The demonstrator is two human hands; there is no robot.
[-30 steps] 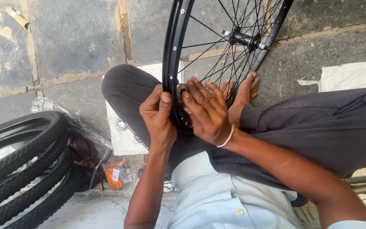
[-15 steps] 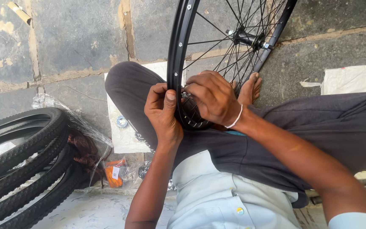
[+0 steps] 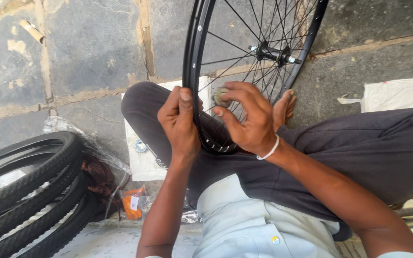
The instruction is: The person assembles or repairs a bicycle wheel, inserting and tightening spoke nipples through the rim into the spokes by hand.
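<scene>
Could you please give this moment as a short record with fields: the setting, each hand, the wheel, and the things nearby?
Setting: person seated cross-legged on a stone floor
Left hand: grips the black rim of the bicycle wheel, fingers wrapped around it
Right hand: holds a small round greyish part at the fingertips, beside the spokes
Wheel: upright, no tyre on it, hub with axle visible
Nearby: stack of black tyres at the person's left, orange packet, white cloth
</scene>
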